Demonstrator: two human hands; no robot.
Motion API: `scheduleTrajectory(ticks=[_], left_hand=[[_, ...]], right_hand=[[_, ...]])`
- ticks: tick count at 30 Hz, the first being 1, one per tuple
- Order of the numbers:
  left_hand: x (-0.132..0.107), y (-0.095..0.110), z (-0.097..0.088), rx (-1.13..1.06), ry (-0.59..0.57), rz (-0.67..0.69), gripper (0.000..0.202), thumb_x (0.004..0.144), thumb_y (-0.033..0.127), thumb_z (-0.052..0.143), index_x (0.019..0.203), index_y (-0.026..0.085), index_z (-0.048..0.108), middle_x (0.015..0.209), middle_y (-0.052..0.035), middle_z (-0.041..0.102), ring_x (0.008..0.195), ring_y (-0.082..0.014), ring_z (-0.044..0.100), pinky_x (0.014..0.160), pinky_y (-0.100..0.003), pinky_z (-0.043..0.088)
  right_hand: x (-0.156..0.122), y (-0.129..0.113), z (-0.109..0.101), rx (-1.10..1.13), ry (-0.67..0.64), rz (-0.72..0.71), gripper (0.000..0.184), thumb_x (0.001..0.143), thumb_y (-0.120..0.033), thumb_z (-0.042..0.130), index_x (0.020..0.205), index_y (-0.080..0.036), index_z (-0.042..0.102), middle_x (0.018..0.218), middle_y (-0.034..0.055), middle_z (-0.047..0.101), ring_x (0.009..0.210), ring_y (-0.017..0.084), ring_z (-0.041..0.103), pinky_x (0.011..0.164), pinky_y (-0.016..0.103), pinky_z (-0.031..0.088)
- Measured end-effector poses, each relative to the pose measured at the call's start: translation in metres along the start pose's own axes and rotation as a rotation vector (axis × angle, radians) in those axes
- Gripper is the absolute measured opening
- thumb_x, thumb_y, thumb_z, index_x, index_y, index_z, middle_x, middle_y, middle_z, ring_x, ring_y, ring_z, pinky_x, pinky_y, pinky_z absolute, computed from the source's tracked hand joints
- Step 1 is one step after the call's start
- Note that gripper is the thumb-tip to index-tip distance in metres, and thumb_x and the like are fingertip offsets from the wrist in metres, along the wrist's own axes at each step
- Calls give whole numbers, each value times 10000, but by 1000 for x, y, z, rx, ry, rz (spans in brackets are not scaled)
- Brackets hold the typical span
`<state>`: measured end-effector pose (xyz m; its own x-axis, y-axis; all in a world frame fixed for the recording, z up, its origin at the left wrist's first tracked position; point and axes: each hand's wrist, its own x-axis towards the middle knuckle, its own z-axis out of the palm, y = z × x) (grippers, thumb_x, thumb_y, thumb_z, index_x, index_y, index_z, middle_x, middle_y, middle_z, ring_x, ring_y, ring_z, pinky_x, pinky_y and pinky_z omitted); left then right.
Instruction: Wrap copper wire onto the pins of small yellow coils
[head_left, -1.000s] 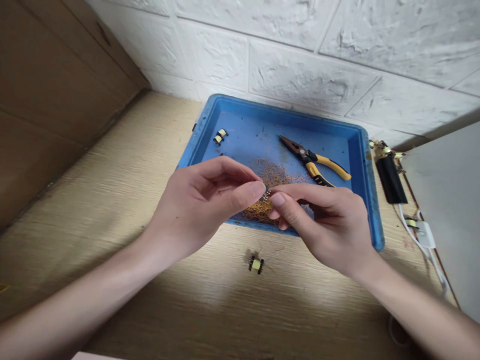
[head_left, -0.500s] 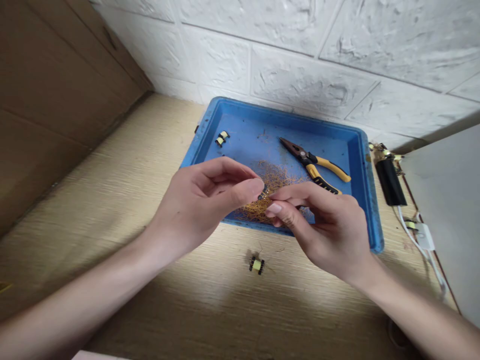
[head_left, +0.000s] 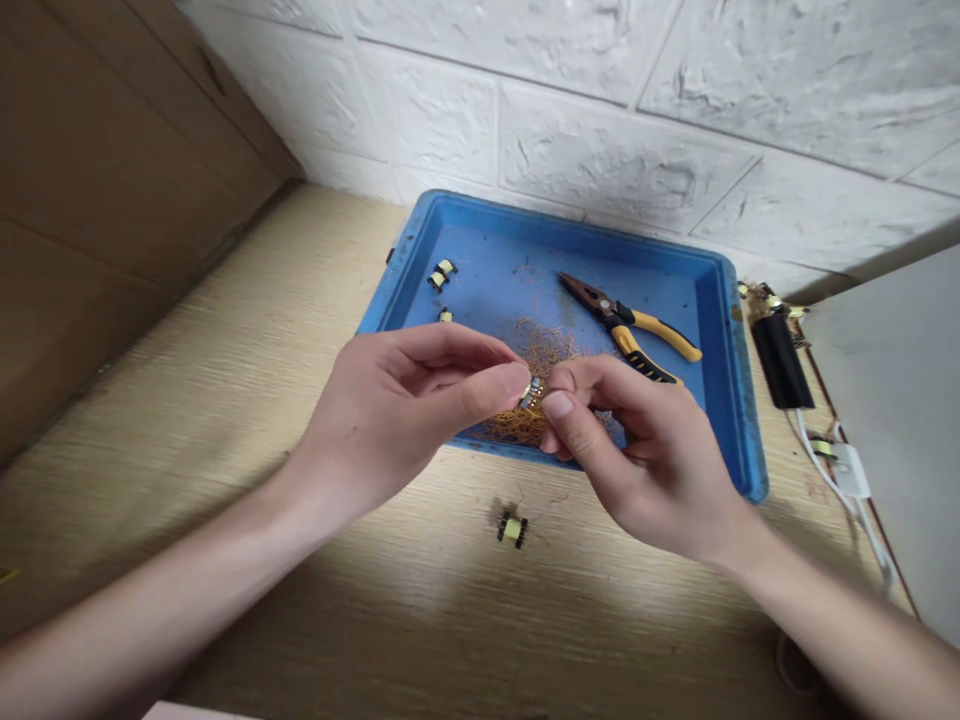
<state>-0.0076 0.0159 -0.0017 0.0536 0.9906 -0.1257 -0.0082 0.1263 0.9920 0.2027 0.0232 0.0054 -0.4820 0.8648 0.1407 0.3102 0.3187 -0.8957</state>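
Note:
Between the thumb and fingers of my left hand (head_left: 420, 400) is a small transformer bobbin (head_left: 531, 391), its row of metal pins turned toward the right. My right hand (head_left: 630, 440) is pinched closed right beside those pins; whatever its fingertips hold, perhaps a fine wire end, is too small to make out. Both hands are over the near side of a blue tray (head_left: 731, 380). Below them in the tray lies a tangle of copper-coloured wire clippings (head_left: 517, 425). Another bobbin with yellow tape (head_left: 514, 528) rests on the table in front, thin wires trailing from it.
Yellow-and-black long-nose pliers (head_left: 622, 325) lie partly spread in the tray. Further yellow-taped bobbins (head_left: 442, 274) sit at its left. Right of the tray are a black cylinder (head_left: 781, 362), a white cable with a switch (head_left: 851, 470) and more bobbins. A white brick wall (head_left: 585, 150) stands behind.
The held bobbin has turned slightly, so its pins show more clearly. My right fingertips have shifted a little to the right, and another bobbin in the tray shows above my left hand.

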Motion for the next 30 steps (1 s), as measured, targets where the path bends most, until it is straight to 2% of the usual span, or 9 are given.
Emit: scheduleTrajectory(ticks=[4,10,16,20,22,24,30], left_hand=[[0,1,1,0,3,4,53,831,316,879,852,278,849,840,21,805,742,-127,717,668,-187,580],[1,1,2,-35,-23,-13,87,834,318,872,857,252,820,824,6,803,769,-167,759,719,-250,630],[1,-1,0,16,-15,30,35,853,297,865,861,313,835,828,57,804,762,-109,725,686,-158,574],[0,1,1,38,-4,28,61,837,315,878,851,279,830,811,38,798,757,-127,739,675,-170,591],[0,3,3,48,-8,25,64,838,306,872,846,264,825,810,27,801,763,-149,757,677,-192,612],[0,4,4,60,-12,23,54,843,295,864,844,258,823,808,24,804,760,-157,767,678,-201,625],[0,7,5,89,-14,36,35,842,254,854,829,265,824,793,43,810,745,-138,776,662,-164,622]], right_hand=[[-1,2,0,65,-27,5,179,1077,-295,584,920,-214,607,763,-25,661,663,98,583,597,238,439],[-1,9,3,127,-7,2,121,1066,-318,606,992,-226,633,840,0,705,763,136,687,644,256,516],[2,8,0,-16,29,-103,84,1041,-259,635,990,-223,692,785,-10,674,688,119,605,589,263,461],[5,8,-1,-23,45,-193,57,990,-181,689,968,-227,714,903,18,692,793,141,625,684,295,504],[6,7,-1,3,41,-197,74,973,-158,702,965,-231,713,957,28,706,842,152,639,732,311,519],[6,6,-1,24,39,-172,77,978,-150,694,955,-223,702,929,18,706,830,144,634,735,306,512],[6,5,1,47,62,-138,90,986,-150,693,906,-189,681,848,-15,688,795,106,608,740,273,484]])
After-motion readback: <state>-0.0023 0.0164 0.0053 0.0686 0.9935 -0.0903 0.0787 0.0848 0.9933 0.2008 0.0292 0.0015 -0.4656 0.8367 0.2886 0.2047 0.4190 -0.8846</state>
